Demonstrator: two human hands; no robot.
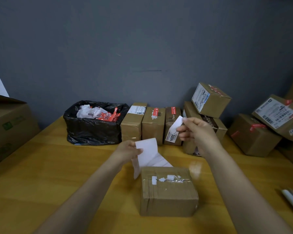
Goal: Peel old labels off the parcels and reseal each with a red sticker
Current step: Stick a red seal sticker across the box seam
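A brown cardboard parcel (168, 191) sits on the wooden table (57, 166) in front of me, with white label scraps left along its taped top seam. My left hand (128, 149) pinches a large peeled white label (148, 153) that hangs down behind the parcel's far left corner. My right hand (195, 130) is raised above and beyond the parcel and pinches a smaller white label piece (177, 123).
A bin lined with a black bag (93, 124) holds white and red scraps at the back. Three parcels (153, 125) stand in a row beside it, two with red stickers. More parcels (210, 100) pile up at the right. A large carton (8, 127) stands at the left.
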